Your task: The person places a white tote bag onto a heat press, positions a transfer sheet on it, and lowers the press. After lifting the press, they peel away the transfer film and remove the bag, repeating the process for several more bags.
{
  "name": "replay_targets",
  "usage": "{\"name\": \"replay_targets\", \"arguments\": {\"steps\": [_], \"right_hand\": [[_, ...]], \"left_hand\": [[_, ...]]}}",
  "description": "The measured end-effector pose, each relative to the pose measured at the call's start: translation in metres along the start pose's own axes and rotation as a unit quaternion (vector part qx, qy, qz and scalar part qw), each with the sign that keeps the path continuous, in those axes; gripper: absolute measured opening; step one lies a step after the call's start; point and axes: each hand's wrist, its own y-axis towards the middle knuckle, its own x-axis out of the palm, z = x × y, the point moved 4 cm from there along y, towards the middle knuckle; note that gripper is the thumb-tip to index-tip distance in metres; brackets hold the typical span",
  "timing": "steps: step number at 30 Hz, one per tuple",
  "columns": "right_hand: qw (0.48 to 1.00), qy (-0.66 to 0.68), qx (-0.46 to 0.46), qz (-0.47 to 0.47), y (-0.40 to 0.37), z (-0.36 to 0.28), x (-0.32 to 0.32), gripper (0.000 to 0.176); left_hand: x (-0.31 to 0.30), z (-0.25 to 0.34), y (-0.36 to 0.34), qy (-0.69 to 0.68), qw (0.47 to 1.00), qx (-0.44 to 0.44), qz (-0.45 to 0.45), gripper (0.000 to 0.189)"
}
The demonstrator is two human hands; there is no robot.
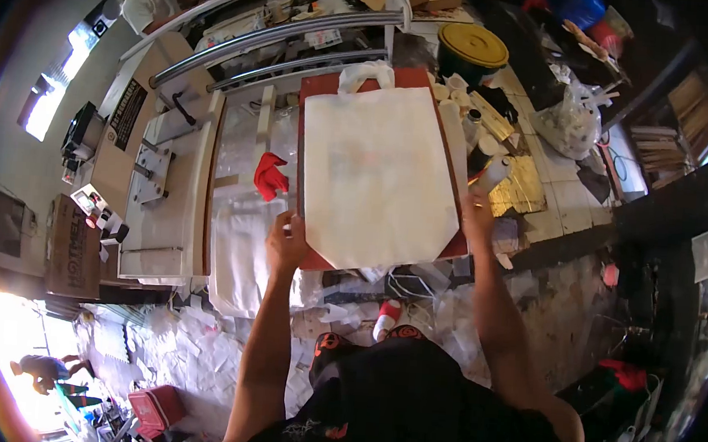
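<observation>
A white cloth bag (378,173) with a loop handle at its far end lies flat on a dark red board (322,83), whose edges show around it. At the board's near left edge, my left hand (287,241) is closed, its fingers curled on the board's side. My right hand (477,221) grips the board's right edge, its fingers partly hidden. A crumpled red cloth (271,177) lies left of the board on a plastic-covered surface. Faint marks show in the middle of the bag.
A machine with metal rails (276,39) stands to the left. Beyond the board is a bucket with a yellow lid (473,44). Bottles and gold foil (519,186) lie right. Scraps cover the floor (222,351). Another person (148,1) is at the far left.
</observation>
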Motion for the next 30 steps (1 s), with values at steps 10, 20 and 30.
{"name": "replay_targets", "arguments": {"steps": [10, 20, 30], "right_hand": [[0.948, 0.039, 0.311, -0.049, -0.194, 0.243, 0.025, 0.039], [0.908, -0.384, -0.097, -0.135, -0.194, 0.222, 0.258, 0.054], [0.893, -0.418, -0.153, -0.068, -0.154, 0.225, 0.250, 0.052]], "left_hand": [[-0.149, -0.215, -0.228, 0.221, 0.963, -0.135, -0.078, 0.016], [-0.290, -0.368, -0.681, 0.244, 0.857, -0.211, -0.401, 0.020], [-0.248, -0.330, -0.605, 0.177, 0.842, -0.412, -0.299, 0.022]]}}
